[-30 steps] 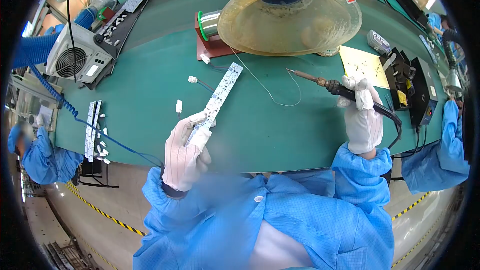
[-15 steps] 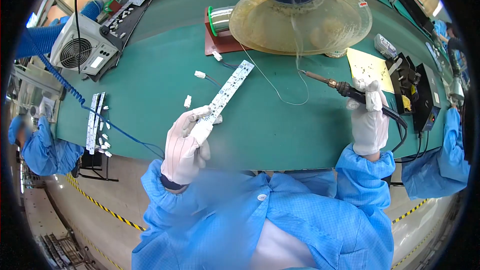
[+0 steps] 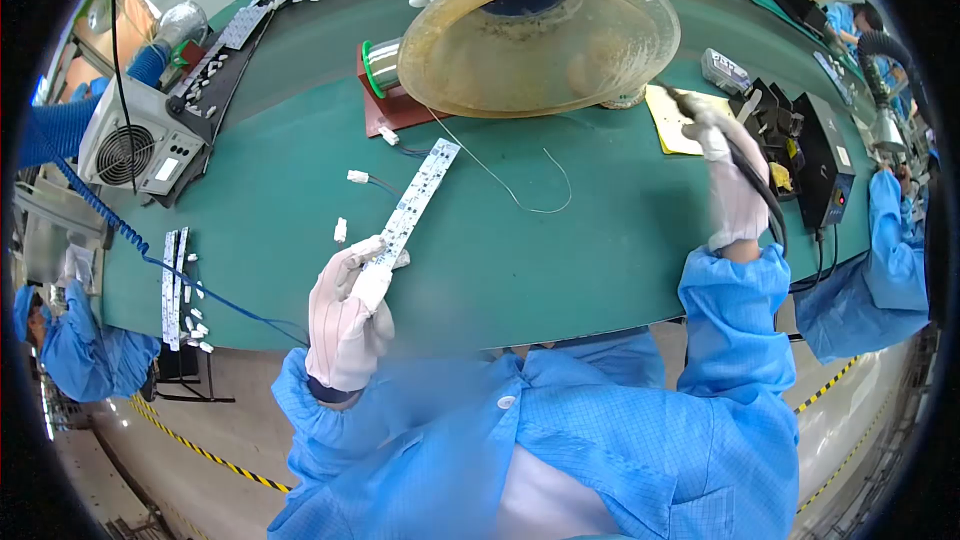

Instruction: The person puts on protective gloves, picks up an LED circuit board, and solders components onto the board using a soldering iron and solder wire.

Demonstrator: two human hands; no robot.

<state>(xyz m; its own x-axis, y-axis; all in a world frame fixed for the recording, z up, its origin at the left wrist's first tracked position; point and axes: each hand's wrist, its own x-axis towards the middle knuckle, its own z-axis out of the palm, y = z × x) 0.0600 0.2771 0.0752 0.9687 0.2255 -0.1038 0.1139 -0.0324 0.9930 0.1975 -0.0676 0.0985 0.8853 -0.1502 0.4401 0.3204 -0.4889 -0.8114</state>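
Observation:
My gloved left hand (image 3: 348,318) grips the lower end of a long white LED circuit strip (image 3: 420,195), which slants up and away over the green mat. Wires with white connectors (image 3: 358,177) lie left of the strip. Around a black soldering iron (image 3: 742,162) my gloved right hand (image 3: 732,170) is closed, beside the yellow sponge sheet (image 3: 675,125); the iron's front end is blurred over that sheet. A thin solder wire (image 3: 510,190) curls on the mat from the solder spool (image 3: 383,67).
A large translucent fume hood (image 3: 540,50) stands at the back centre. The black soldering station (image 3: 825,160) is at right. At left are a white fan unit (image 3: 135,145), more strips (image 3: 173,285) and a coiled blue cord (image 3: 125,230). Co-workers in blue sit at both sides.
The soldering iron in my right hand has moved from near the solder wire's end up and right to the yellow sheet. My left hand still holds the strip; the whole view has shifted.

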